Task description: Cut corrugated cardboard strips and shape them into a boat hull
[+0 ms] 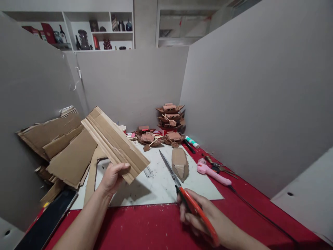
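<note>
My left hand (113, 178) grips a creased, rectangular piece of cardboard (114, 139) by its lower end, thumb on top, and holds it tilted above the white sheet. On the right, my right hand (199, 211) is wrapped round a pair of scissors (195, 205) with orange-red handles; the blades point up and away, look closed and do not touch the cardboard. Beyond the scissors a small boat-shaped cardboard piece (180, 163) lies on the white sheet (161, 187). A ruler (148, 172) shows partly beneath the held cardboard.
Cardboard pieces (74, 158) are piled at the left, near a dark flat device (49, 218). Several brown model boats (170, 118) stand at the back. A pink glue gun (212, 173) with a cable, pliers (220, 166) and a green-white tube (191, 142) lie right on the red cloth (140, 225).
</note>
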Demonstrator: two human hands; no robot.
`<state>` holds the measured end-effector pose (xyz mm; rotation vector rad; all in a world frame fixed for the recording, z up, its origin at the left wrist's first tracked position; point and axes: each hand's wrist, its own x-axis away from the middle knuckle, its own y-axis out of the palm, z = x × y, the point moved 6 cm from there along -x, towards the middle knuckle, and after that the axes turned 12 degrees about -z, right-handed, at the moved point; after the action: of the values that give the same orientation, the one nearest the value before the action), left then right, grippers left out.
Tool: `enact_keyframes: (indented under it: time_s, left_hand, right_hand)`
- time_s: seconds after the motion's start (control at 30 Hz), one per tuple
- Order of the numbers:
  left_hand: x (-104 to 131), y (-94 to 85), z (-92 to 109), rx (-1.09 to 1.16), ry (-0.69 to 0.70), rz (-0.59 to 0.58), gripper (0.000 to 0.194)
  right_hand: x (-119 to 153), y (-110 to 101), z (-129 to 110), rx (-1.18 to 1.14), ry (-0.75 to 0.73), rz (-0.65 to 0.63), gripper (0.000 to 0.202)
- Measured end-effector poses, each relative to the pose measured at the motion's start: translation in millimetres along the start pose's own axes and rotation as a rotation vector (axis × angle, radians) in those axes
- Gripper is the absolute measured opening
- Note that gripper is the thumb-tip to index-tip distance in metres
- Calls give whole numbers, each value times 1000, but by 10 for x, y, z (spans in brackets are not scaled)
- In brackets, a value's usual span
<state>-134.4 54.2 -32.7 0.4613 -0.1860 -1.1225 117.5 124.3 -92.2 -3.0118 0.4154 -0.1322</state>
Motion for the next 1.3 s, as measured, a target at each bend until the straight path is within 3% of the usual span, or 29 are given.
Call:
enact_keyframes:
  time_s: [0.1,0.23,0.47,0.6,0.77,1.03,1.3]
  left_hand:
    - [25,29,-2,5,-6,-8,29]
    - [62,61,0,-2,-16,-9,31]
    - [132,135,9,-11,-51,-33,21]
    - [141,172,-32,3,-63,-86,34]
    - [143,191,-57,3,-60,-116,55]
    - [141,226,-74,9,-64,-144,61]
    - [138,276,-99,0,-50,-126,62]
  right_hand:
    - [3,0,77,-11,40,37,42]
    - [16,27,-86,156,-69,-24,56]
    - [57,118,-231,246,-152,-82,58]
    - [1,185,-269,299,-167,-150,63]
    - [-52,182,-312,302,-177,-139,66]
    - [-42,152,-244,265,-167,-81,64]
    - [-75,134,-47,201,-99,10,43]
